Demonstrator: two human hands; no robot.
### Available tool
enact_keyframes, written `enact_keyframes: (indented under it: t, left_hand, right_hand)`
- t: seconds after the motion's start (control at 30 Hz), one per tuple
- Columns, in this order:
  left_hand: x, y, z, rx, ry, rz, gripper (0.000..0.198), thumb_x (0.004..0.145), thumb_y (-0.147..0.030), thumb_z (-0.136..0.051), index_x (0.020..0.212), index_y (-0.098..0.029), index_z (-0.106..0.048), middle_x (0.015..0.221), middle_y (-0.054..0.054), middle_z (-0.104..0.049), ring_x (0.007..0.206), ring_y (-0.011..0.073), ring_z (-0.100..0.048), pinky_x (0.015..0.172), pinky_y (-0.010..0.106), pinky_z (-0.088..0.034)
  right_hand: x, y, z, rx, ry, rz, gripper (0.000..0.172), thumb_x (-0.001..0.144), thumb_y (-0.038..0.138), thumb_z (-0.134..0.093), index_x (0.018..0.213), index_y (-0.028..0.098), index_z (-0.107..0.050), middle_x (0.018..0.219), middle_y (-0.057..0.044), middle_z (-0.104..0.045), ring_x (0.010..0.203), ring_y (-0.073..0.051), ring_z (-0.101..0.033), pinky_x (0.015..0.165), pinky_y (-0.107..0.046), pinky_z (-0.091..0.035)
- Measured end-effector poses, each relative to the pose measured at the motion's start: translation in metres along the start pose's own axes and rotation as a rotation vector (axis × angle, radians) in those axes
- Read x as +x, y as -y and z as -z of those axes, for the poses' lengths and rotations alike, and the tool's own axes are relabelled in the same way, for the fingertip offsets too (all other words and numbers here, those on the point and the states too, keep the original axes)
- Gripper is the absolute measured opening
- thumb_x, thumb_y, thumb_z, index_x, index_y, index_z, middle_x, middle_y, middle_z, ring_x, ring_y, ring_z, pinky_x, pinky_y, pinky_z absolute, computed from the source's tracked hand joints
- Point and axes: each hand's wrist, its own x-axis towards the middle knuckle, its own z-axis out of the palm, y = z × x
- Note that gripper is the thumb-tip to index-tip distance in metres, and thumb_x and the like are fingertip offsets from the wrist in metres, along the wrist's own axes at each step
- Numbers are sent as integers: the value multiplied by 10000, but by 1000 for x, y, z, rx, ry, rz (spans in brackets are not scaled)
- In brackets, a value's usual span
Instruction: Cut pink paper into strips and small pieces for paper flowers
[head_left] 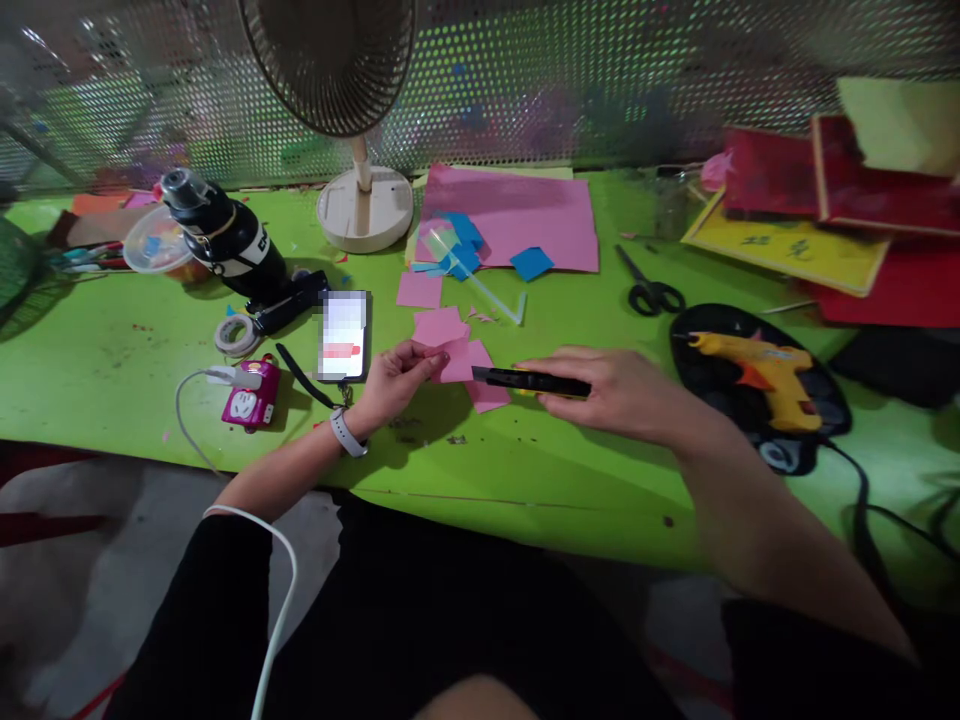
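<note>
Pinching flat pink paper [456, 362] in left grip [397, 382], clasping long black tool [536, 381] in right grip [611, 390], over smooth green bench [525, 490].

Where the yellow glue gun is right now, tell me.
The yellow glue gun lies on a black tray on the right side of the head view, to the right of the right hand and scissors.

Held paper [457, 362] matt; glue gun [784, 378] smooth plastic.
</note>
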Motion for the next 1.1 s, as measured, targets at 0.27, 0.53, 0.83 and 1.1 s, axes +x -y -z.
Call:
enact_keyframes:
  t: [0.27, 0.53, 0.83, 1.1]
  left_hand:
    - [-2, 1, -2, 22, -32, 21, 308, 796, -439, -840, 865, -165, -717, 770, 16, -729, 684, 89, -635, 689, 253, -521]
    - [-3, 1, -4, -37, -18, 47, 345, 787, -457, -848, 828, -153, -690, 723, -5, -696, 642, 65, -594, 637, 218, -465]
    - [-3, -2, -4, -63, -16, 166, 354, 763, -441, -869, 809, -150, -672, 673, -23, -648, 583, 55, -533, 569, 203, -415]
    - [17, -12, 12, 161, -63, 141, 215, 863, -349, -780, 870, -165, -671, 768, 8, -673, 635, 97, -596, 586, 231, -511]
  right_hand:
    - [2, 3, -3, -3, -13, -12, 424, 903, 357, -588, 1299, 315, -735, 1071, -42, -767, 809, -209, -716, 682, -318, -507]
    - [2, 3, -6, 15, -1, 10, 425, 898, 345, -599, 1299, 322, -738, 1066, -33, -770, 785, -194, -713, 669, -306, -499]
    - [8, 11, -10, 60, 102, 56, 464, 897, 321, -590, 1345, 367, -702, 993, -14, -754, 740, -165, -687, 670, -279, -492]
    - [2, -30, 18, 175, 376, -24, 424, 869, 420, -597, 1242, 298, -756, 1127, -53, -779, 962, -286, -730, 814, -392, -554]
